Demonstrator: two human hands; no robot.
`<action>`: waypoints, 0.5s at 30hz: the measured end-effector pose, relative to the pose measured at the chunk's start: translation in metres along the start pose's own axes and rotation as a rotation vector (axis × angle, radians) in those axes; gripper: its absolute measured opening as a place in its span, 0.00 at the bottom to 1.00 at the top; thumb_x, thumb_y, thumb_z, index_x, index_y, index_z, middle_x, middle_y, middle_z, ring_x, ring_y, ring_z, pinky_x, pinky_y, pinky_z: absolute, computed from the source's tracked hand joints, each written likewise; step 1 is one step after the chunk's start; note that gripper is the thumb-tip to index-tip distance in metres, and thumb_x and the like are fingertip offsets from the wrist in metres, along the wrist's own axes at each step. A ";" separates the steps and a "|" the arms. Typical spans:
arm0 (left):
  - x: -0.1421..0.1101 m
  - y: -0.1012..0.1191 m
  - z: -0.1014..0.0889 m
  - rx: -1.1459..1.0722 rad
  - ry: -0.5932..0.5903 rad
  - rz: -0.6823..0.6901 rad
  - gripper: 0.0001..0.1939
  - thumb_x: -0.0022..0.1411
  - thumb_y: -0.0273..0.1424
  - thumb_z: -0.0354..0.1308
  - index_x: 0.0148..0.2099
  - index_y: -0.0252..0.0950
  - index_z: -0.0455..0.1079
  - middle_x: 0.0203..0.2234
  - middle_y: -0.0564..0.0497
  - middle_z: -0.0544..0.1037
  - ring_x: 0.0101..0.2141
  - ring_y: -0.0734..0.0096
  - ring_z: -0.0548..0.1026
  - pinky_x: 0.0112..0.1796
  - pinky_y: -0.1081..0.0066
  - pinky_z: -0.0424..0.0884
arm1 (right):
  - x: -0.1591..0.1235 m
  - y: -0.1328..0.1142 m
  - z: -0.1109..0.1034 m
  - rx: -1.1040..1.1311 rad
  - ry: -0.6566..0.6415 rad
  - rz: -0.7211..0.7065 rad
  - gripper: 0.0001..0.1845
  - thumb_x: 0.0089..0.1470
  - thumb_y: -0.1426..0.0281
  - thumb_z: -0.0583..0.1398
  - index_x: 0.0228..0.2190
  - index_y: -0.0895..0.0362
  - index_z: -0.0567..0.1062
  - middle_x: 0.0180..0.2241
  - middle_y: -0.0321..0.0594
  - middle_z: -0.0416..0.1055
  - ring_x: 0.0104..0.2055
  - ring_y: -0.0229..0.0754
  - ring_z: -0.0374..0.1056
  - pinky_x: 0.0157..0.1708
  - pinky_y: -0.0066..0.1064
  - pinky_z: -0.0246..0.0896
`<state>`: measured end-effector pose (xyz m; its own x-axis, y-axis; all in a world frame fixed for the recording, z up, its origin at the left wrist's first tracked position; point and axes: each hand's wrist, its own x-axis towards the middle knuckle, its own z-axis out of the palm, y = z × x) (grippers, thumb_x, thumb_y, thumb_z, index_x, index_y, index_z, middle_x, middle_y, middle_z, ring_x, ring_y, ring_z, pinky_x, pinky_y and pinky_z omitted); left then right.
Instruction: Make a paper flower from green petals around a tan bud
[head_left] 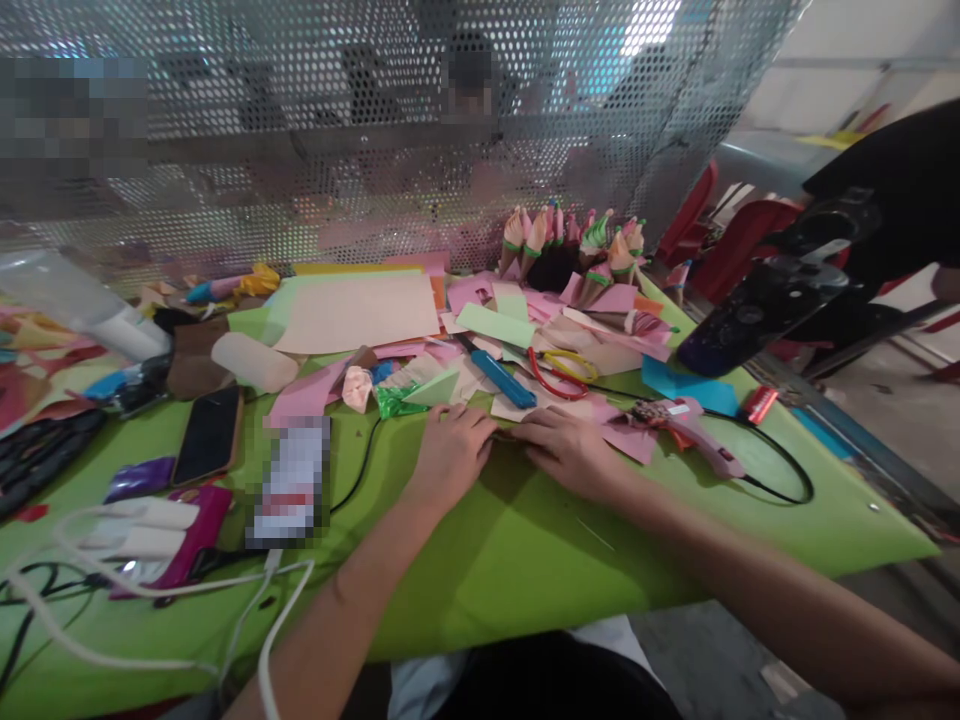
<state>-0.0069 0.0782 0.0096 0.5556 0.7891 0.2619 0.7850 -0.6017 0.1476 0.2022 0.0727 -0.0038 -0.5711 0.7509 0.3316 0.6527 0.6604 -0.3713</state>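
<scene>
My left hand [456, 450] and my right hand [571, 452] meet above the green tabletop [487, 585], thumbs and fingers pinched towards each other. Something small and dark brown shows between their fingertips, mostly hidden. Just beyond lies a blue utility knife [504, 380], with red-and-yellow-handled scissors [556, 378] beside it. Right of my right hand a pink glue gun [701, 438] rests on paper scraps. A crumpled shiny green wrapper [397, 402] lies just beyond my left hand.
Paper ice-cream cones [596, 245] stand at the back, near stacked paper sheets [360, 308]. Phones [208, 432], white cables [112, 655] and a magenta case [196, 535] lie left. A perforated metal screen [360, 170] borders the table; a dark cylinder [750, 310] stands right.
</scene>
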 end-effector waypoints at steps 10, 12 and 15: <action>-0.005 -0.003 0.002 -0.029 0.031 0.025 0.08 0.68 0.25 0.51 0.44 0.36 0.70 0.38 0.49 0.81 0.41 0.61 0.76 0.47 0.59 0.62 | 0.005 0.002 0.006 -0.051 0.040 0.048 0.09 0.57 0.78 0.58 0.39 0.57 0.74 0.38 0.45 0.75 0.40 0.47 0.70 0.40 0.39 0.67; -0.006 -0.003 0.002 -0.037 0.018 0.021 0.09 0.68 0.24 0.49 0.45 0.36 0.70 0.38 0.48 0.81 0.40 0.61 0.76 0.47 0.59 0.63 | 0.004 0.000 0.005 -0.059 0.032 0.039 0.10 0.59 0.78 0.56 0.41 0.57 0.73 0.37 0.45 0.74 0.40 0.47 0.70 0.40 0.39 0.67; -0.007 0.000 0.000 -0.055 -0.020 0.005 0.09 0.66 0.23 0.50 0.45 0.36 0.70 0.38 0.47 0.81 0.40 0.61 0.77 0.45 0.60 0.64 | 0.003 -0.004 0.003 -0.106 -0.001 0.017 0.11 0.60 0.77 0.56 0.43 0.58 0.73 0.38 0.46 0.74 0.41 0.48 0.69 0.41 0.39 0.66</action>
<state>-0.0111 0.0730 0.0074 0.5649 0.7883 0.2438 0.7665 -0.6107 0.1988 0.1968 0.0727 -0.0038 -0.5600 0.7621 0.3250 0.7112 0.6434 -0.2831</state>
